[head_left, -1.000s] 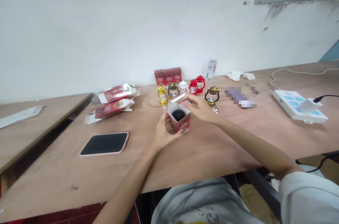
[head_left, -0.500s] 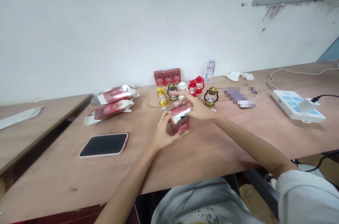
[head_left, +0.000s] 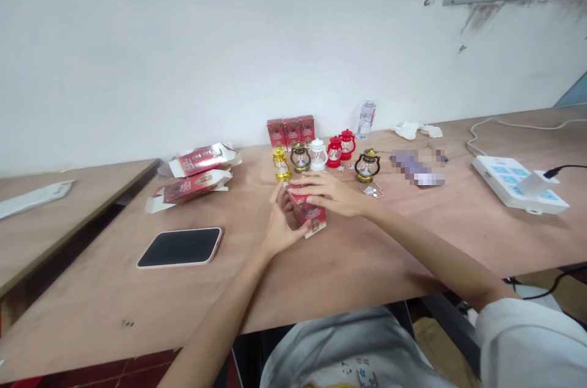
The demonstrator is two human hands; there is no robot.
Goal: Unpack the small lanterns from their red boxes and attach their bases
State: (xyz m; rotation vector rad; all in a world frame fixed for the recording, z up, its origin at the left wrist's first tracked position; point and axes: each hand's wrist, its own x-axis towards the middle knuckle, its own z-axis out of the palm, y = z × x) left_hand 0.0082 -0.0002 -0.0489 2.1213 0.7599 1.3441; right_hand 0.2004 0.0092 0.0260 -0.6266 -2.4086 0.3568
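Observation:
A small red printed box (head_left: 314, 215) stands on the table in front of me. My left hand (head_left: 279, 226) is wrapped round its left side, thumb on the front face and fingers behind. Stretched fingers of my right hand (head_left: 337, 194) lie flat across the box's top, covering most of the lid. Just beyond the box stand small lanterns: a gold lantern (head_left: 281, 165), a bronze lantern (head_left: 300, 157), a white lantern (head_left: 317, 154) and two red lanterns (head_left: 334, 153). Another bronze lantern (head_left: 367, 166) stands apart to the right. What the box contains is hidden.
Three red boxes (head_left: 291, 132) stand by the wall. Two unfolded boxes (head_left: 197, 186) lie at left, behind a phone (head_left: 180, 248). A clear bottle (head_left: 367, 119), crumpled tissue (head_left: 406, 130), a blurred purple item (head_left: 413, 166) and a power strip (head_left: 499, 177) are on the right.
The box's raised top flap has been pushed down. My right hand has moved from gripping the flap's edge to lying flat over the top; my left hand still holds the box.

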